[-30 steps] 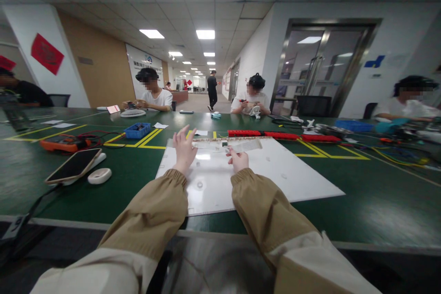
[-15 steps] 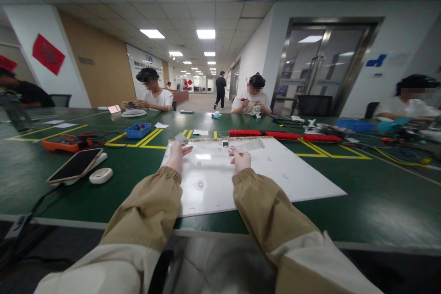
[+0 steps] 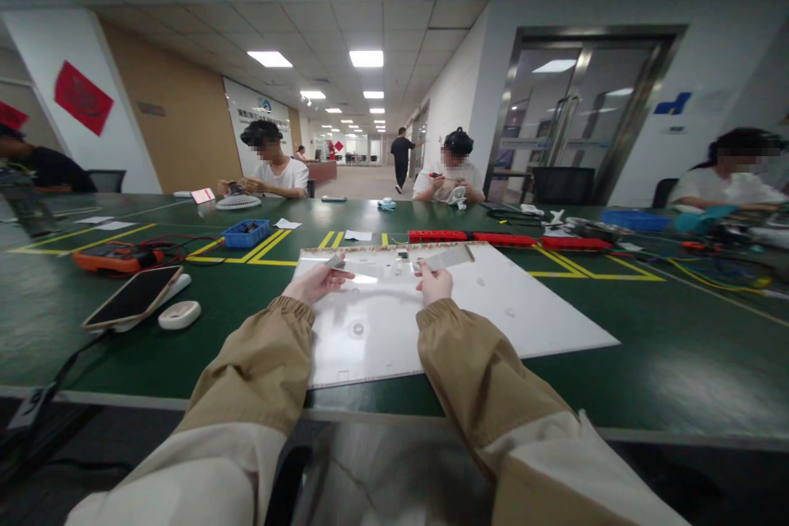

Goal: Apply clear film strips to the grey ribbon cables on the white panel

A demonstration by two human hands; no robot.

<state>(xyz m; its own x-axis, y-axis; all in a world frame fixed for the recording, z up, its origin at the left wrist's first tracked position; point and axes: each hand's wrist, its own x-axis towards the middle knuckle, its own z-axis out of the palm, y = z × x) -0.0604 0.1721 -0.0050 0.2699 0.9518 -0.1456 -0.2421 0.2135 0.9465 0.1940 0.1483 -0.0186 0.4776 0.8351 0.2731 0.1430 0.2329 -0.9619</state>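
A large glossy white panel (image 3: 394, 337) with small round marks lies flat on the green table. Over its far left corner, my left hand (image 3: 316, 283) pinches a small grey flat piece (image 3: 334, 261) between thumb and fingers. My right hand (image 3: 435, 283) is closed on the near end of a flat grey striped strip (image 3: 451, 257), which looks like ribbon cable and points away to the right above the panel. A small dark part (image 3: 403, 256) sits near the panel's far edge, between my hands.
A phone (image 3: 132, 296), a white ring (image 3: 179, 314), an orange multimeter (image 3: 117, 256) and a blue bin (image 3: 246, 233) are to the left. Red strips (image 3: 472, 238) lie beyond the panel. Cables (image 3: 715, 273) are at the right. Several people sit around the table.
My left hand has moved slightly left and turned, tilting the small grey piece. My right hand has barely shifted with its strip. A person in the background has walked a little to the right.
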